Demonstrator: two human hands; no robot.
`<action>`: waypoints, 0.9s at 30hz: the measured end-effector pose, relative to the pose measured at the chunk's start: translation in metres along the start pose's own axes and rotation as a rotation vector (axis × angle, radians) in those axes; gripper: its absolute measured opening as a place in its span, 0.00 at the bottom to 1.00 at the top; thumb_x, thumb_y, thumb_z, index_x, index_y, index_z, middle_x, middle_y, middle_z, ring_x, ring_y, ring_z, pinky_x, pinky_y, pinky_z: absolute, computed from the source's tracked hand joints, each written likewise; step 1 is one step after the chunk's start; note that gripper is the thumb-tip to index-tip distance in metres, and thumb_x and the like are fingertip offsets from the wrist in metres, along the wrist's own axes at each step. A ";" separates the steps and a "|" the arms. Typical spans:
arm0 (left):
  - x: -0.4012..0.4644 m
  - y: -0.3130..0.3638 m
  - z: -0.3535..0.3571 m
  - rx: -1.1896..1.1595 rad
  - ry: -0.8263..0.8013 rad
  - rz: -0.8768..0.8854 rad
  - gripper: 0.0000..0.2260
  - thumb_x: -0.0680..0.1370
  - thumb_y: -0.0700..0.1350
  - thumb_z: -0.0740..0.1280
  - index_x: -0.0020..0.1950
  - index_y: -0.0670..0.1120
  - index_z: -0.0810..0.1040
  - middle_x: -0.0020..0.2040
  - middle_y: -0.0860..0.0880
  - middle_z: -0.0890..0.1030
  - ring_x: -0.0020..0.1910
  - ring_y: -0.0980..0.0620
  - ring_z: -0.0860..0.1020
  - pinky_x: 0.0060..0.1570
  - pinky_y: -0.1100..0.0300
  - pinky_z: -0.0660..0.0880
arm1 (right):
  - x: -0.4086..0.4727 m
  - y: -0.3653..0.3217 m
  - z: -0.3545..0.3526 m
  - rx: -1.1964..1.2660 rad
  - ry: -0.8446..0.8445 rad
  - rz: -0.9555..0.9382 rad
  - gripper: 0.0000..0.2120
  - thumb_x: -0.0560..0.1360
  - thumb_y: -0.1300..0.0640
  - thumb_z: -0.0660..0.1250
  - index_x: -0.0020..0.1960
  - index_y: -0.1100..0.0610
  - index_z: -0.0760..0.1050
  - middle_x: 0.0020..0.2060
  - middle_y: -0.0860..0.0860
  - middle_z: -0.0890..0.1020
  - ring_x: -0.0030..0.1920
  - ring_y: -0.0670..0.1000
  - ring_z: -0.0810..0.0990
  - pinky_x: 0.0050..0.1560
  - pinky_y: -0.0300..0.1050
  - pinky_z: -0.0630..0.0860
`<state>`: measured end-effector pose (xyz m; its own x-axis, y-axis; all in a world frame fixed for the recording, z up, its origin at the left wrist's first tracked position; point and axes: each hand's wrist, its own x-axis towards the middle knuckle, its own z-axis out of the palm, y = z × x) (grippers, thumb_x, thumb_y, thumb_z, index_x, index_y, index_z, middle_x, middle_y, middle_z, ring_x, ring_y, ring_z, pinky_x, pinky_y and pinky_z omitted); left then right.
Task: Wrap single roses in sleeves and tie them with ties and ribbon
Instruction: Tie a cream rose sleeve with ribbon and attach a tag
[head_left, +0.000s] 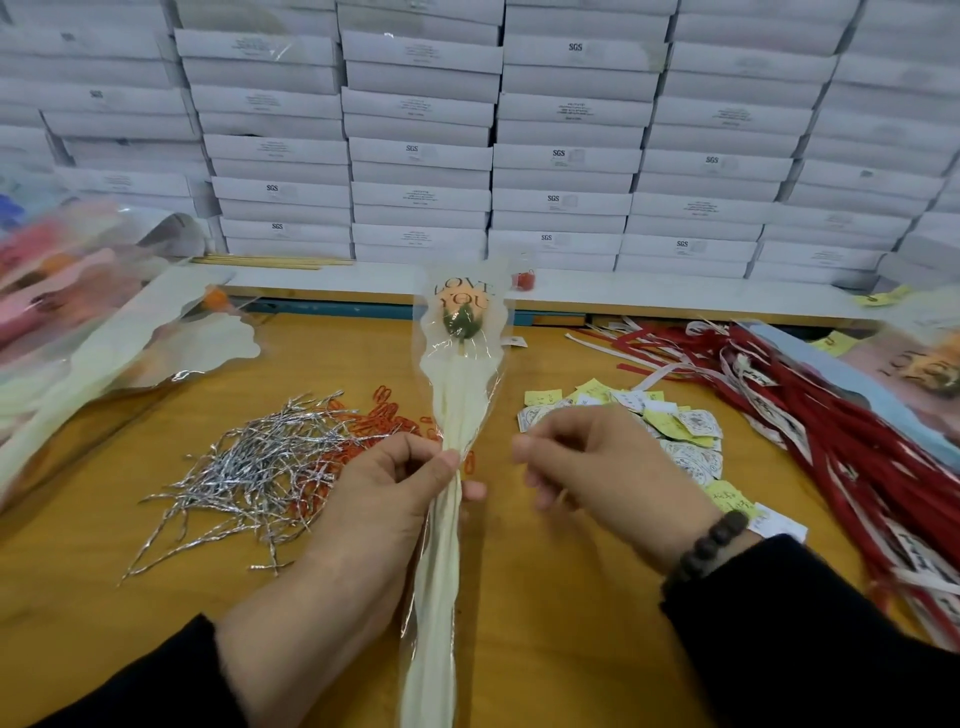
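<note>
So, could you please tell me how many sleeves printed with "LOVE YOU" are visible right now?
2. One sleeve is upright at centre, pinched by the left hand; another sleeve lies at the right edge beside the red ribbons. The blurred pile at the left may hide more.

**Worktable layout**

On the wooden table (545, 597), the sleeved rose (460, 332) stands at centre. Twist ties (249, 467) and paper clips (384, 410) lie to its left, paper tags (670, 421) and ribbons (852, 431) to its right. Stacked boxes (421, 156) rise behind; empty sleeves (124, 343) lie far left.
</note>
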<state>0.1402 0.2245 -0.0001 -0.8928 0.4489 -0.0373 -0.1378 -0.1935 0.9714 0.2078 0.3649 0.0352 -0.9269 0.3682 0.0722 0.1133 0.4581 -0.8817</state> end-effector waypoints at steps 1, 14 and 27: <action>0.000 0.001 0.000 -0.026 -0.001 -0.012 0.04 0.74 0.38 0.66 0.40 0.40 0.75 0.32 0.41 0.81 0.28 0.52 0.79 0.28 0.64 0.77 | 0.001 -0.001 -0.013 -0.028 0.041 0.003 0.08 0.75 0.57 0.66 0.40 0.60 0.78 0.29 0.49 0.79 0.25 0.43 0.76 0.27 0.30 0.71; 0.000 -0.002 0.003 -0.032 -0.014 -0.024 0.04 0.75 0.37 0.65 0.41 0.37 0.76 0.31 0.44 0.82 0.26 0.54 0.79 0.27 0.67 0.75 | -0.012 0.091 -0.225 -0.873 0.441 0.297 0.19 0.59 0.70 0.77 0.27 0.50 0.73 0.28 0.53 0.77 0.34 0.60 0.78 0.48 0.61 0.76; -0.001 -0.002 0.003 -0.052 -0.036 -0.031 0.04 0.75 0.37 0.65 0.43 0.37 0.76 0.38 0.42 0.84 0.29 0.51 0.81 0.27 0.64 0.76 | -0.008 0.151 -0.242 -0.881 0.550 0.359 0.15 0.60 0.63 0.79 0.27 0.55 0.72 0.30 0.55 0.76 0.38 0.61 0.78 0.45 0.58 0.77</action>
<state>0.1425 0.2270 -0.0017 -0.8717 0.4867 -0.0580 -0.1886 -0.2238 0.9562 0.3184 0.6266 0.0146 -0.5275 0.8058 0.2693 0.7631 0.5887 -0.2668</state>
